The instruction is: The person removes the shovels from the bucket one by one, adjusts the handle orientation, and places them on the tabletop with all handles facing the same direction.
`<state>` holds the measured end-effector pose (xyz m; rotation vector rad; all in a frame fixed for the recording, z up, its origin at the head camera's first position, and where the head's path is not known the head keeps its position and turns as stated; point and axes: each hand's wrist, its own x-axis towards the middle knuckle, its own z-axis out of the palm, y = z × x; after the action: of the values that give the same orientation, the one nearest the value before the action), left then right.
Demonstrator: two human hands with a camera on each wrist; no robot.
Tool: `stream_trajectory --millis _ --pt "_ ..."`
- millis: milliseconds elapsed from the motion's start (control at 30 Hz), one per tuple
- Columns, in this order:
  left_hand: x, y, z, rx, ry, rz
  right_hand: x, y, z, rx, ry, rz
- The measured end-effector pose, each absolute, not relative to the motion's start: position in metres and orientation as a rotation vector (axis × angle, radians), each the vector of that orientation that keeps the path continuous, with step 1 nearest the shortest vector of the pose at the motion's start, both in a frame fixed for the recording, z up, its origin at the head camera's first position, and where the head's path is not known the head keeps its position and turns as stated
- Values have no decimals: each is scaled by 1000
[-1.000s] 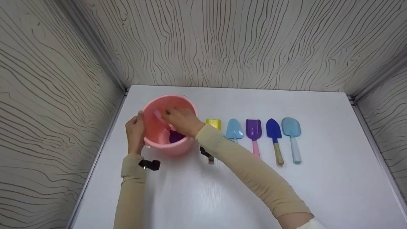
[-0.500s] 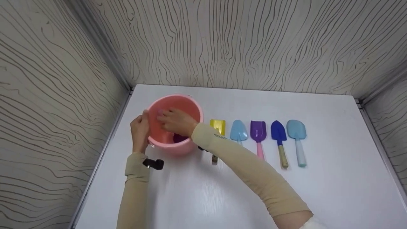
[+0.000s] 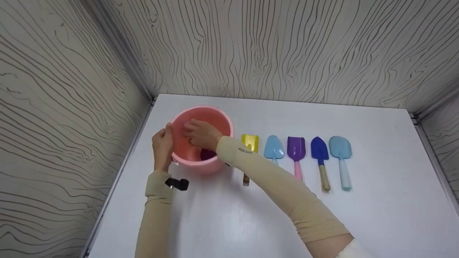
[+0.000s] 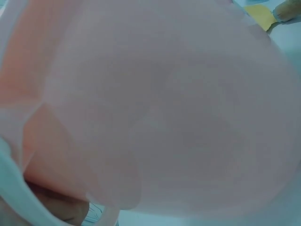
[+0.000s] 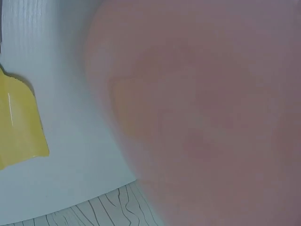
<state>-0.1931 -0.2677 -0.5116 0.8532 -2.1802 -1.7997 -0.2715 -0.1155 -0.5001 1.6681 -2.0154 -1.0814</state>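
A pink bucket (image 3: 204,167) stands at the left of the white table, its mouth tipped up towards me. My left hand (image 3: 163,147) grips its left rim, thumb at the edge; in the left wrist view the bucket wall (image 4: 164,117) fills most of the picture. Inside the bucket, my right hand (image 3: 202,134) has its fingers bent over the pink handle of a toy shovel, whose purple blade (image 3: 207,154) lies at the bottom. Most of that handle is hidden under the fingers. The bucket's side blurs the right wrist view, where the right hand is not visible.
Right of the bucket several toy shovels lie in a row: yellow (image 3: 250,142), light blue (image 3: 274,147), purple with pink handle (image 3: 296,147), dark blue with wooden handle (image 3: 319,148), and pale blue (image 3: 340,147). Wood-grain panels (image 3: 269,46) surround the table.
My right hand has reached over the shovel handle in the bucket, covering most of it. The left hand keeps its hold on the rim. The whole scene has shifted slightly rightward in view.
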Motion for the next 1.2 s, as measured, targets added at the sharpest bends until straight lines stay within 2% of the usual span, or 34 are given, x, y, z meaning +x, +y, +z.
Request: stream_trajectory --millis 600,1200 --pt "-191 -265 -513 829 -2162 -1828 -270 -113 -499 1499 -2262 -1444" --pt "-190 -265 -510 835 -2203 -1829 -269 -107 -496 1409 -2399 -1343"
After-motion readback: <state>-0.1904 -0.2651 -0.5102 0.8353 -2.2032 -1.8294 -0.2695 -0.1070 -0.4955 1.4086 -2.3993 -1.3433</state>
